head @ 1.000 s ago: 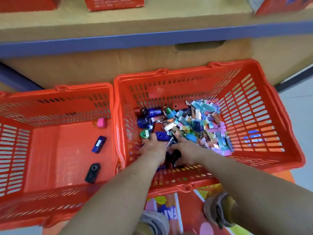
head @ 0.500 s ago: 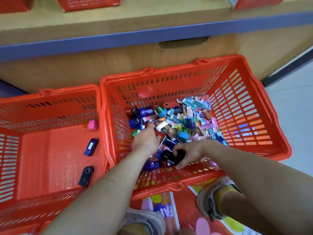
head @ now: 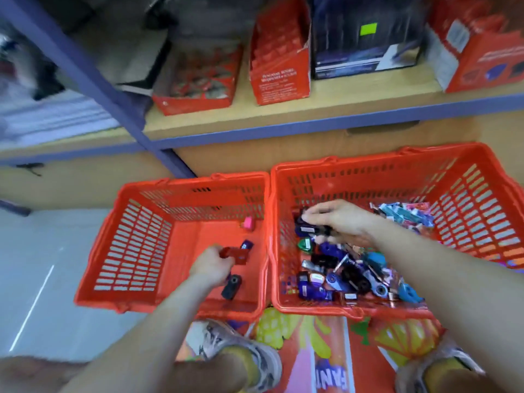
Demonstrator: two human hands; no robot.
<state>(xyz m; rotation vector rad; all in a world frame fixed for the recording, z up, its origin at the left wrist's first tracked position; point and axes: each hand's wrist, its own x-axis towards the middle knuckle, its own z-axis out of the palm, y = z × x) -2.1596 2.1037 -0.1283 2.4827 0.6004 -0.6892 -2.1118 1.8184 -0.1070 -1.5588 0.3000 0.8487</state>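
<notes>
Red piece (head: 234, 253) points rightward from left hand (head: 211, 265).

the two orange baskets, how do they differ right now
The left basket holds only a few loose pieces: a pink piece, a purple piece and a black piece. The right basket holds a dense mixed heap. The left hand holds a red piece over the left basket; the right hand grips a dark piece over the right basket. Both are orange slotted plastic, side by side below the shelf.
</notes>
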